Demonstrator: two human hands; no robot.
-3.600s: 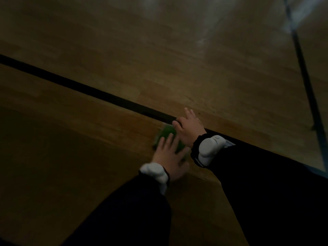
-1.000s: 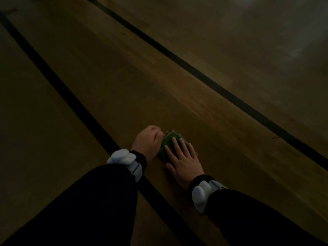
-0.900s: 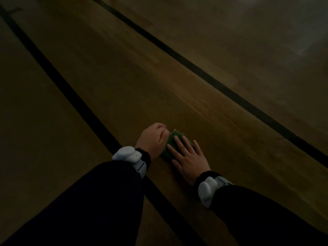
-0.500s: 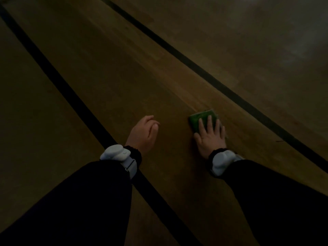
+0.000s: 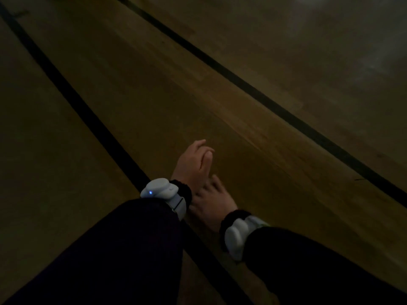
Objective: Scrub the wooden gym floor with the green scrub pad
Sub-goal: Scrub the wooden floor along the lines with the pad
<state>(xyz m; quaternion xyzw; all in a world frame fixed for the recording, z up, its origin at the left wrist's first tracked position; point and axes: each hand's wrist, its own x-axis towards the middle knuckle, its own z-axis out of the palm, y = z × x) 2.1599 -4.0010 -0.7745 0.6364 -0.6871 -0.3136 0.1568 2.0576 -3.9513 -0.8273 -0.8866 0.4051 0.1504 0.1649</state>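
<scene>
Dim wooden gym floor (image 5: 242,69), left hand (image 5: 193,165) fingers loosely together, right hand (image 5: 212,205) at its 5 o'clock, blurred, finger state unclear, pad unseen.

Wooden floor (image 5: 154,106) with black lines (image 5: 92,115)

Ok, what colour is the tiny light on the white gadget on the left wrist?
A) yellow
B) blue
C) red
B: a small blue dot glows on the near side of the white gadget, strapped to the wrist just behind the left hand.
</scene>
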